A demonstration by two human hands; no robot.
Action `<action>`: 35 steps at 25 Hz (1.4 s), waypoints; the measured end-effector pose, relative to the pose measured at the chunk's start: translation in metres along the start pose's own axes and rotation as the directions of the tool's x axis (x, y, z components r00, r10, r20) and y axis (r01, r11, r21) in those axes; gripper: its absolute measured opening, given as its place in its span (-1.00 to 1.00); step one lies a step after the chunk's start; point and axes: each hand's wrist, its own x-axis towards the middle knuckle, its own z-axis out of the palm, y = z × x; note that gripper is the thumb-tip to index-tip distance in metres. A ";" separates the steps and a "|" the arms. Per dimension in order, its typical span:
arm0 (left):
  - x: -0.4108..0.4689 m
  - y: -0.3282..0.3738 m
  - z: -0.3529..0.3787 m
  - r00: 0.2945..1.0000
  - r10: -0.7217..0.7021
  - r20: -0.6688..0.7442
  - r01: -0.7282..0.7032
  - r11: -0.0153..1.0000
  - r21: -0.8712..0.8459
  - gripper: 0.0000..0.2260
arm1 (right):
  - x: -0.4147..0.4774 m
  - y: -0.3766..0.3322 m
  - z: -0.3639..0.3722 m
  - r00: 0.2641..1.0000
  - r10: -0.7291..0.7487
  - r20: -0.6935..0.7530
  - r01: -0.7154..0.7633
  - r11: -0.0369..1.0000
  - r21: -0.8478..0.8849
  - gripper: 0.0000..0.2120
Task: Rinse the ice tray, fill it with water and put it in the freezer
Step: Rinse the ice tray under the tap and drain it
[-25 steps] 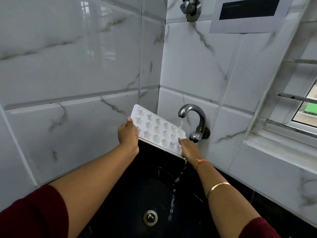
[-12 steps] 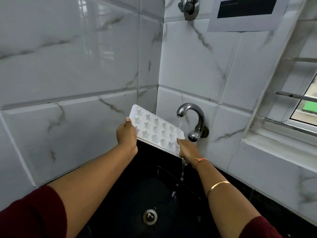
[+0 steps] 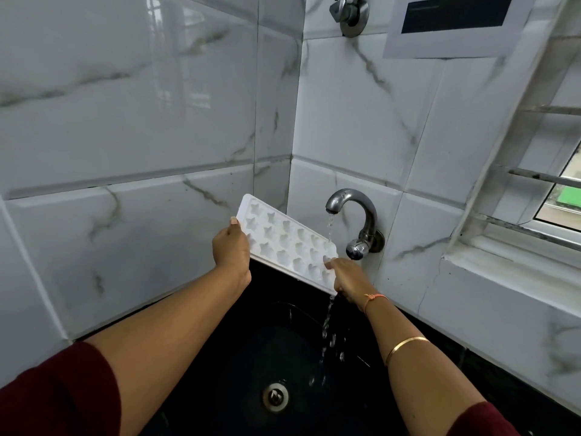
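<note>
Marble-tiled walls point(image 3: 125, 121) corner our black sink point(image 3: 251, 357). Above it we hold the white ice tray point(image 3: 283, 243) tilted. Our left hand point(image 3: 231, 247) grips its raised end and our right hand point(image 3: 345, 276) pinches the low corner under the tap point(image 3: 352, 202). Runoff point(image 3: 327, 322) spills heavier than half a second ago, so we judge this still rinsing, not filling.

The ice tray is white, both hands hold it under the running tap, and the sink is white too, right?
No: the head view shows the sink is black. The rest is right: left hand and right hand hold the white ice tray under the running tap.
</note>
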 end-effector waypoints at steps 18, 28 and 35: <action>0.000 -0.004 0.006 0.998 -0.031 0.056 0.034 0.998 -0.049 -0.66 | -0.004 -0.001 -0.001 0.999 0.006 0.042 -0.004 0.999 -0.048 -0.65; -0.018 -0.014 0.035 0.937 -0.186 0.295 0.214 0.975 -0.067 -0.71 | 0.002 0.005 -0.016 0.957 0.016 -0.291 0.074 0.953 0.295 -0.81; -0.030 -0.022 0.066 0.863 -0.233 0.448 0.263 0.965 -0.005 -0.72 | -0.010 -0.007 -0.030 0.977 -0.214 0.002 0.206 0.941 0.269 -0.74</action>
